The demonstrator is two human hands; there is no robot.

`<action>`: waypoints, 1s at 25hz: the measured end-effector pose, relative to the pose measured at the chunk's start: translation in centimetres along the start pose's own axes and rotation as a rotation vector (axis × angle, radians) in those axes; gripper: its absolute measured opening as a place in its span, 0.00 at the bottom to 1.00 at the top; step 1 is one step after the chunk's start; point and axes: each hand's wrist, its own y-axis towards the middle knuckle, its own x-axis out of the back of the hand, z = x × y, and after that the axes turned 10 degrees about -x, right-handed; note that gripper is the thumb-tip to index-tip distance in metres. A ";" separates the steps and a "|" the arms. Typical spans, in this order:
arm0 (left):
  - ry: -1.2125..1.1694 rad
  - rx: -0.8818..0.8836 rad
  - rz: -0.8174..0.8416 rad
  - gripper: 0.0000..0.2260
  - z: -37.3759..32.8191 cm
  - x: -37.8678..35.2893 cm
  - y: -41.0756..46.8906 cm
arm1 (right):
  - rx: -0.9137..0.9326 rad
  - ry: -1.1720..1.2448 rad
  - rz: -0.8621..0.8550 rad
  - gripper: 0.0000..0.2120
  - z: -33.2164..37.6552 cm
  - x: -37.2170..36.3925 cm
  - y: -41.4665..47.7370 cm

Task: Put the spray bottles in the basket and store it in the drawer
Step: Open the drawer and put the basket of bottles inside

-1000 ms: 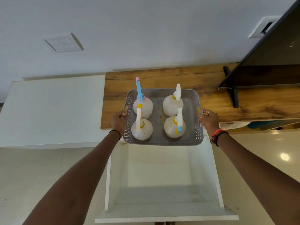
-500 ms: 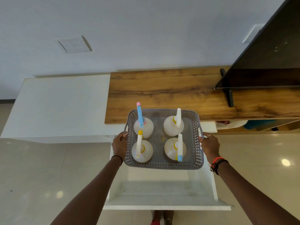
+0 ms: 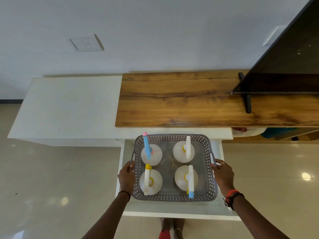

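Both hands, the left hand [image 3: 126, 175] and the right hand [image 3: 222, 175], grip the side handles of the basket [image 3: 172, 198] with four spray bottles [image 3: 151, 154] between them, directly above the open drawer [image 3: 179, 216].

Spray bottles [image 3: 151, 154]: four, between the hands
Basket [image 3: 174, 198]: one
Drawer [image 3: 181, 215]: one, open
Hands: two, left [image 3: 126, 176] and right [image 3: 223, 175]
Television [image 3: 284, 66]: one
Wall switch [image 3: 85, 43]: one

Bright, sharp, floor [image 3: 51, 169] glare, wide-angle distortion
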 end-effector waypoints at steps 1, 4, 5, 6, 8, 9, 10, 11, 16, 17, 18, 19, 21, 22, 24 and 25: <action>0.001 0.002 0.003 0.12 0.4 0.1 -0.3 | -0.002 -0.007 0.002 0.13 -0.4 -0.1 -0.1; 0.002 0.013 0.013 0.12 1.4 0.2 -0.8 | -0.023 -0.022 0.007 0.12 -1.6 -0.6 -0.4; 0.006 0.015 0.015 0.12 1.8 0.3 -0.9 | -0.029 -0.030 0.010 0.12 -2.1 -0.9 -0.4; 0.013 0.020 0.015 0.12 2.1 0.2 -1.0 | -0.035 -0.040 0.012 0.12 -2.5 -1.1 -0.4; 0.026 0.035 0.017 0.11 2.9 0.1 -1.1 | -0.041 -0.062 0.009 0.12 -3.5 -1.6 -0.3; 0.030 0.044 0.018 0.11 3.3 0.0 -1.1 | -0.044 -0.070 0.007 0.12 -3.9 -1.7 -0.2; 0.030 0.054 0.021 0.11 3.6 -0.1 -1.2 | -0.046 -0.073 0.005 0.12 -4.3 -1.9 -0.1; 0.027 0.062 0.025 0.11 4.0 -0.2 -1.2 | -0.048 -0.073 0.004 0.12 -4.6 -2.1 0.1; 0.012 0.076 0.043 0.10 5.4 -1.4 -1.1 | -0.066 -0.066 -0.005 0.12 -5.5 -3.1 1.4; 0.017 0.073 0.040 0.10 5.6 -1.7 -0.8 | -0.064 -0.070 -0.006 0.12 -5.6 -3.3 1.8; 0.026 0.067 0.035 0.11 5.8 -2.1 -0.6 | -0.061 -0.074 -0.008 0.12 -5.7 -3.5 2.2; 0.036 0.060 0.031 0.11 5.9 -2.4 -0.3 | -0.057 -0.073 -0.008 0.12 -5.9 -3.7 2.6; 0.038 0.052 0.036 0.11 6.1 -3.1 0.2 | -0.061 -0.068 -0.011 0.12 -6.3 -4.2 3.5; 0.037 0.050 0.039 0.11 6.2 -3.5 0.6 | -0.068 -0.068 -0.013 0.12 -6.5 -4.5 4.0; 0.043 0.048 0.035 0.11 6.7 -4.3 1.2 | -0.083 -0.070 -0.009 0.12 -7.0 -5.1 4.9; 0.043 0.050 0.031 0.11 7.0 -4.7 1.5 | -0.086 -0.071 -0.006 0.12 -7.2 -5.4 5.4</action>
